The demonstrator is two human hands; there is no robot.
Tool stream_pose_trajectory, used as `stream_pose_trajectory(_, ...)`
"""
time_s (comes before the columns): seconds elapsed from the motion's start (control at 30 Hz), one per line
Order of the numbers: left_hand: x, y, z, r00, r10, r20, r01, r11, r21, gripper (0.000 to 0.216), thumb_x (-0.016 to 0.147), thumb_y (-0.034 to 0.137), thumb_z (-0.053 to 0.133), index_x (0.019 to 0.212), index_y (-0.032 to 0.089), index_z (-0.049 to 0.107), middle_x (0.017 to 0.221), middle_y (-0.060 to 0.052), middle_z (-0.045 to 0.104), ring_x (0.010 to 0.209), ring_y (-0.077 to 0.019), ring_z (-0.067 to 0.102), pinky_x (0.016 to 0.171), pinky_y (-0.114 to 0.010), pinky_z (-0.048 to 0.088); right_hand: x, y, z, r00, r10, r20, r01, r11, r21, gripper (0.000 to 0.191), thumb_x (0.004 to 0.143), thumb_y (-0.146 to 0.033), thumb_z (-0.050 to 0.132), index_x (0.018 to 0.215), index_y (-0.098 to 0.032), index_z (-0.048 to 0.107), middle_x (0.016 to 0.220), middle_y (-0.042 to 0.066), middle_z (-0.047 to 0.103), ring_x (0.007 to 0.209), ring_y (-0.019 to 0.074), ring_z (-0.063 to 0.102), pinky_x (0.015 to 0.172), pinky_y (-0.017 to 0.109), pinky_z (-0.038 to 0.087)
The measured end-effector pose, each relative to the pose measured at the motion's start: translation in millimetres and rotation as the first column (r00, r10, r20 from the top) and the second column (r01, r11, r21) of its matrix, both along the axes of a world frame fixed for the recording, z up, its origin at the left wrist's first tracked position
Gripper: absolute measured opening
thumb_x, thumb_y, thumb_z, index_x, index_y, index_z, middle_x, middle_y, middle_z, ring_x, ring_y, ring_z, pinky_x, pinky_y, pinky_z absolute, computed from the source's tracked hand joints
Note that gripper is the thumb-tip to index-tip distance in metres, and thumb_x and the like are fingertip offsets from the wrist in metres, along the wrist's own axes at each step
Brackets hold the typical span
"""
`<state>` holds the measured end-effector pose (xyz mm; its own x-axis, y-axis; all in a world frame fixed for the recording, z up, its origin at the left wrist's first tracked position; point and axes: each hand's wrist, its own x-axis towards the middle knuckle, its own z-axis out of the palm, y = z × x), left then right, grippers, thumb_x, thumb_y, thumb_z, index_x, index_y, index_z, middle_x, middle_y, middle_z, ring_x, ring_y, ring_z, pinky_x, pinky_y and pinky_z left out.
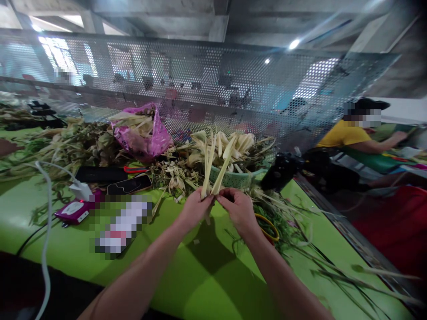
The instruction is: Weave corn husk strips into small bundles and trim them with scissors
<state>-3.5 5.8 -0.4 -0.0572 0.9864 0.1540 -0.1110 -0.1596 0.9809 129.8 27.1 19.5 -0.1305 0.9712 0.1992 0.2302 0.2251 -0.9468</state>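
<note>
Left grip (196, 209) around strips (208, 166) (lower ends)

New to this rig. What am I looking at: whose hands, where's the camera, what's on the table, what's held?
No machine here: these are a person's bare hands, in one picture from a head-worn camera looking forward and down. The left hand pinches pale strips by their lower ends; the right hand has its fingertips at the same spot, though its grip is too small to make out. On the green table are a pink bag and a green basket, both with dried plant matter, plus a phone.
</note>
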Motion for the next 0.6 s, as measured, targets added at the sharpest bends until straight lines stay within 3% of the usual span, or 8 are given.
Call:
stream_pose_trajectory(0.27, 3.2, -3.2, 1.9, 1.000, 0.004, 0.027, -0.002, 0.997, -0.074, 0.010, 0.075, 0.025, 0.059, 0.078, 0.016, 0.060, 0.065, -0.001, 0.052, 0.059, -0.0107, 0.043, 0.054, -0.021, 0.035, 4.7, 5.9, -6.0, 0.991, 0.125, -0.053, -0.128, 0.990, -0.063, 0.018, 0.067, -0.035, 0.065, 0.071, -0.018, 0.059, 0.067, 0.000, 0.058, 0.061, 0.0148, 0.049, 0.059, 0.027, 0.040)
stream_pose_trajectory(0.6, 4.6, -2.3, 2.8, 0.997, 0.017, 0.076, -0.010, 0.996, -0.093, 0.007, 0.074, 0.020, 0.058, 0.078, 0.015, 0.060, 0.068, -0.001, 0.054, 0.062, -0.0118, 0.046, 0.059, -0.022, 0.038, 5.8, 6.5, -4.5, 0.973, 0.188, -0.137, -0.208, 0.965, -0.157, 0.024, 0.064, -0.037, 0.071, 0.069, -0.019, 0.056, 0.064, -0.003, 0.054, 0.058, 0.0128, 0.046, 0.057, 0.026, 0.038)
